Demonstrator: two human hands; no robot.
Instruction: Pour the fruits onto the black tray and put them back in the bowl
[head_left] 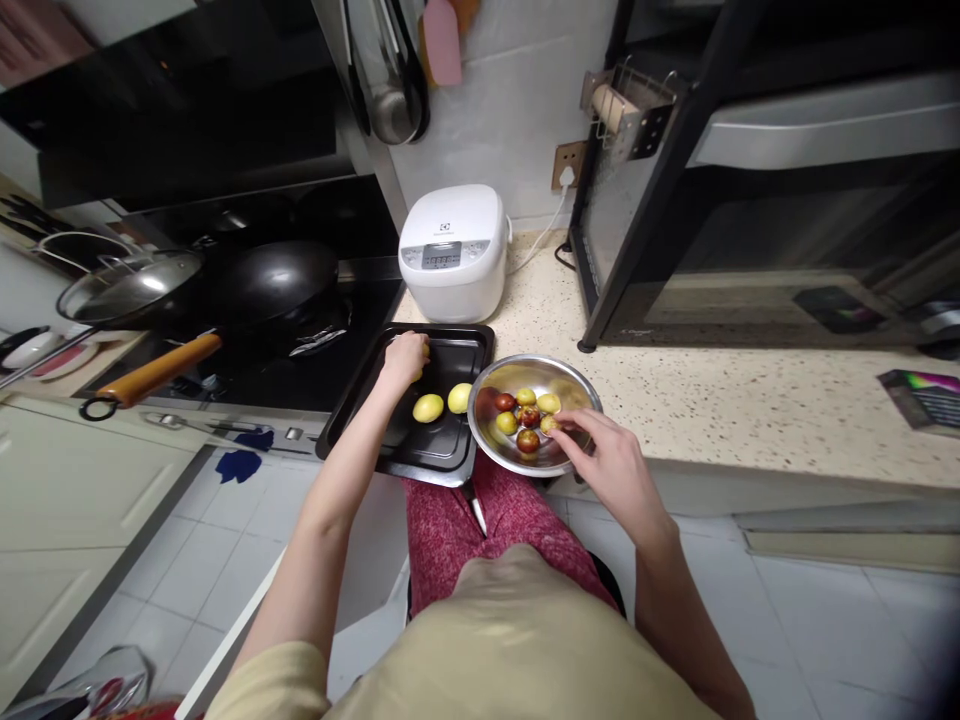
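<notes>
My left hand (406,362) is over the far left part of a black baking tray (442,462), its fingers closed round a lemon (426,351) that they mostly hide. Two more lemons, a near one (428,408) and one (460,398) by the bowl, lie on the tray. To the right, a steel bowl (581,383) holds several small round fruits that look like jujubes, some red-brown and some yellow-green. At the bowl's right side, the thumb and fingertips of my right hand (611,455) pinch a yellowish jujube (549,425) among the others.
A white rice cooker (454,255) stands behind the tray, plugged into a wall socket (568,165). On the left, a wok (274,280) with a wooden handle (161,370) sits on the stove. A black rack with an oven (810,230) fills the right back. The counter's front edge is close to me.
</notes>
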